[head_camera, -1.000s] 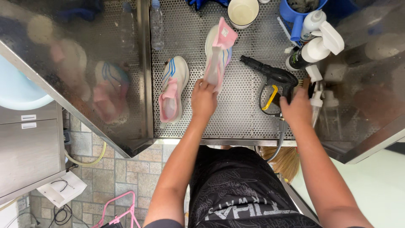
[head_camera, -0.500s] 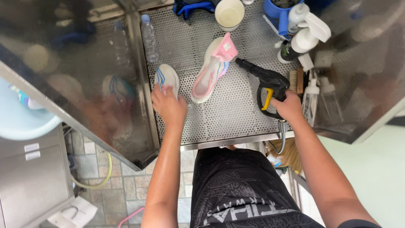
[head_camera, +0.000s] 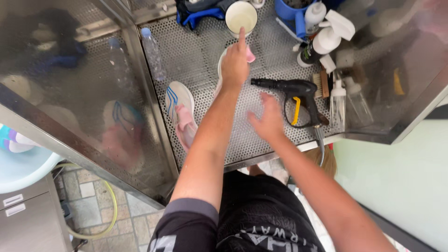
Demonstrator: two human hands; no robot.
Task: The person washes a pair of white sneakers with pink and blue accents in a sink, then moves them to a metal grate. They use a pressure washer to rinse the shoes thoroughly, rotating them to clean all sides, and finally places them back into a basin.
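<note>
Left hand point(head_camera: 234, 63): reached forward over the perforated metal work surface point(head_camera: 205, 42), index finger pointing ahead, remaining fingers curled over a white-and-pink sneaker point(head_camera: 249, 55) beneath it. Most of that shoe is hidden under the hand; whether the fingers actually pinch it cannot be told.

Right hand point(head_camera: 268, 119): blurred, fingers spread loosely, holding nothing, hovering above the grid just left of the spray gun point(head_camera: 298, 95).

Sneaker under left hand: judged light, soft fabric upper, stiffer rubbery sole; possibly wet and slippery here. Best taken by the heel collar or across the sole edges.

Second sneaker point(head_camera: 181, 112): near left of the left forearm, lying sole down, white upper with blue stripes, pink lining. Same handling judgement.

Spray gun: black, hard plastic, pistol shape with yellow trigger, lying flat; hose point(head_camera: 322, 144) runs off the near edge.

Cup point(head_camera: 241, 16): just ahead of the left fingertip, round, cream-white, open top, rigid.

Further right of both hands: white trigger spray bottle point(head_camera: 332, 33), blue container point(head_camera: 289, 10), small wooden brush point(head_camera: 322, 84), clear bottle point(head_camera: 357, 100).

Left of the left arm: clear plastic water bottle point(head_camera: 153, 53), upright by a shiny steel side panel point(head_camera: 70, 93) that reflects the shoe.

Work surface: steel sheet, evenly punched with small round holes, dull grey.
</note>
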